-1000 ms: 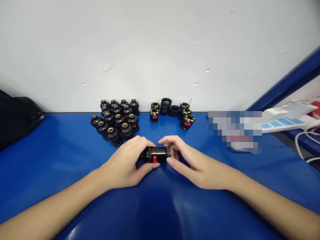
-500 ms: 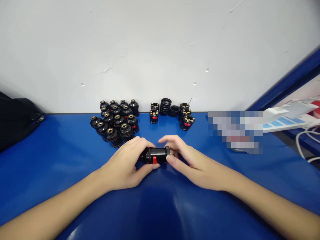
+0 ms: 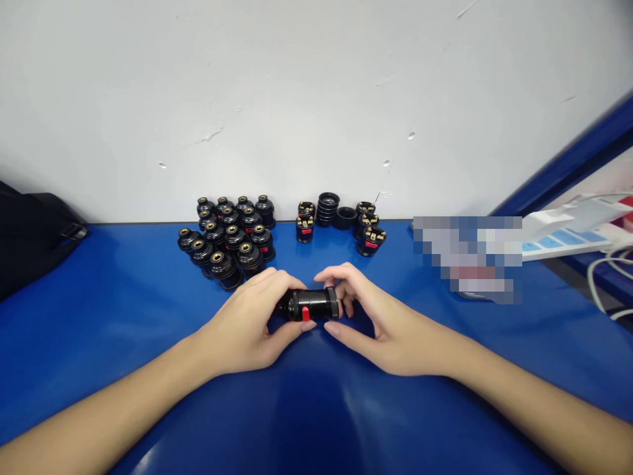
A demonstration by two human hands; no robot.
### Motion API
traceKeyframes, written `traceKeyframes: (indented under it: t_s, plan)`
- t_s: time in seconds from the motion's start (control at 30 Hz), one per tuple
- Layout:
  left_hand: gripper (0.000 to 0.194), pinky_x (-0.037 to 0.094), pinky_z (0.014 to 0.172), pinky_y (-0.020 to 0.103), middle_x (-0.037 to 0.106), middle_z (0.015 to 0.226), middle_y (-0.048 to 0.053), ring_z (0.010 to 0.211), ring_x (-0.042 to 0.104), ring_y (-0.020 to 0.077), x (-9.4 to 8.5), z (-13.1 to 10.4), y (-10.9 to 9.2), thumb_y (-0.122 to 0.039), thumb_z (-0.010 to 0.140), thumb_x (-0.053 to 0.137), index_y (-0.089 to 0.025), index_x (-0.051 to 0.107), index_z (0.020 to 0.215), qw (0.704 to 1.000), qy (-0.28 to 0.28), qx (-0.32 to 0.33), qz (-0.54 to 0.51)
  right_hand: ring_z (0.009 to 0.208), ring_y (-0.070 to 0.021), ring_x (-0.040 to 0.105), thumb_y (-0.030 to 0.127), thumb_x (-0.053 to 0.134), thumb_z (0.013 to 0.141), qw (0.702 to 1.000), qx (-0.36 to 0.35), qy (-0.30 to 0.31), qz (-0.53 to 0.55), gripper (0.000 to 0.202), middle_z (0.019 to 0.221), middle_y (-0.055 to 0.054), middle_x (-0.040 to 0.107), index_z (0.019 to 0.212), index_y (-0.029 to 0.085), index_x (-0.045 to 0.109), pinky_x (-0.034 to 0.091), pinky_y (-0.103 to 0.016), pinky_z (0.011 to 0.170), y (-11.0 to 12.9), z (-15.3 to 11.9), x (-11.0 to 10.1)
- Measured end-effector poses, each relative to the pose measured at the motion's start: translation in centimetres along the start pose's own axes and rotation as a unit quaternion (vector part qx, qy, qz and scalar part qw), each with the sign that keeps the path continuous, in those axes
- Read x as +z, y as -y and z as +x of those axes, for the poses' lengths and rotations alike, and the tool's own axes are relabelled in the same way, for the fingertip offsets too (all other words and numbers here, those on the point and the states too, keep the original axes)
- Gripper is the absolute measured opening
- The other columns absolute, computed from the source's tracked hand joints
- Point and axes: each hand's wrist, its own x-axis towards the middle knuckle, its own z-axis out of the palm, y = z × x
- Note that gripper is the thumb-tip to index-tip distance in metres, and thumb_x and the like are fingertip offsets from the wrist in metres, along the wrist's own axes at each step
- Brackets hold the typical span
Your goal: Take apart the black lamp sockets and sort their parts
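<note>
A black cylindrical socket (image 3: 315, 304) with a red tab lies on its side, its ribbed ring end pointing right. My left hand (image 3: 252, 316) is wrapped round its left part, with the thumb below the red tab. Around the ring end, my right hand (image 3: 370, 316) has its thumb and fingers apart; some fingertips are behind the ring, and whether they touch it is hard to tell. Beyond my left hand, several assembled black sockets (image 3: 225, 269) with brass-rimmed tops stand in a group.
Behind stand black cores with metal contacts (image 3: 370, 242), a stack of black rings (image 3: 327, 210) and a single ring (image 3: 345, 218). A blurred object (image 3: 465, 257) and power strip (image 3: 564, 244) are at right, a dark bag (image 3: 34, 237) at left, the wall (image 3: 297, 99) behind.
My right thumb has come off the ring end and moved down, opening the hand and showing more of the ring. My left hand keeps its hold on the socket.
</note>
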Motion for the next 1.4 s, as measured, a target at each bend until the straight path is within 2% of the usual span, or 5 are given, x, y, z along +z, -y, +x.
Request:
traceKeyframes:
  t_s: [0.43,0.83,1.0,1.17,1.4]
  plan:
    - [0.023,0.049,0.084,0.037,0.069,0.105,0.003,0.092,0.063,0.0215,0.0,0.0,0.1,-0.033,0.102,0.07,-0.022,0.059,0.119,1.0,-0.003,0.007,0.0,0.083,-0.0185,0.061,0.04,0.046,0.113,0.998,0.05,0.003,0.04,0.027,0.094,-0.001,0.062,0.134,0.024,0.051,0.054,-0.034,0.079,0.1,0.2,0.0]
    - [0.024,0.049,0.083,0.037,0.069,0.104,0.003,0.091,0.062,0.0217,0.0,0.0,0.1,-0.033,0.102,0.07,-0.021,0.059,0.12,1.0,-0.009,0.001,0.007,0.091,-0.0176,0.063,0.032,0.073,0.098,0.999,0.015,-0.016,0.026,0.047,0.109,-0.003,0.063,0.138,0.026,0.051,0.058,-0.032,0.083,-0.4,0.0,0.0]
    - [0.023,0.049,0.083,0.037,0.069,0.104,0.003,0.091,0.062,0.0211,0.1,-0.1,0.1,-0.032,0.102,0.07,-0.021,0.059,0.118,1.0,-0.006,0.004,0.004,0.084,-0.0169,0.069,0.041,0.062,0.107,0.994,0.046,-0.04,0.091,0.026,0.096,-0.002,0.069,0.125,0.023,0.062,0.063,-0.034,0.081,-0.7,0.4,0.0]
    - [0.021,0.049,0.082,0.037,0.068,0.102,0.003,0.089,0.062,0.0212,0.0,-0.1,0.1,-0.031,0.102,0.069,-0.021,0.06,0.118,1.0,-0.016,0.004,0.013,0.107,-0.0232,0.08,0.032,0.09,0.085,0.975,0.042,-0.048,0.214,0.043,0.119,-0.007,0.079,0.121,0.021,0.069,0.065,-0.039,0.103,-1.3,0.6,0.0]
    - [0.021,0.051,0.086,0.038,0.068,0.107,0.004,0.094,0.063,0.022,-0.2,0.0,0.0,-0.033,0.106,0.063,-0.021,0.057,0.123,1.0,0.001,-0.002,0.017,0.099,-0.022,0.08,0.035,0.085,0.091,0.978,0.004,-0.126,0.164,0.026,0.108,-0.006,0.078,0.112,0.022,0.077,0.07,-0.039,0.095,-1.4,0.5,0.5]
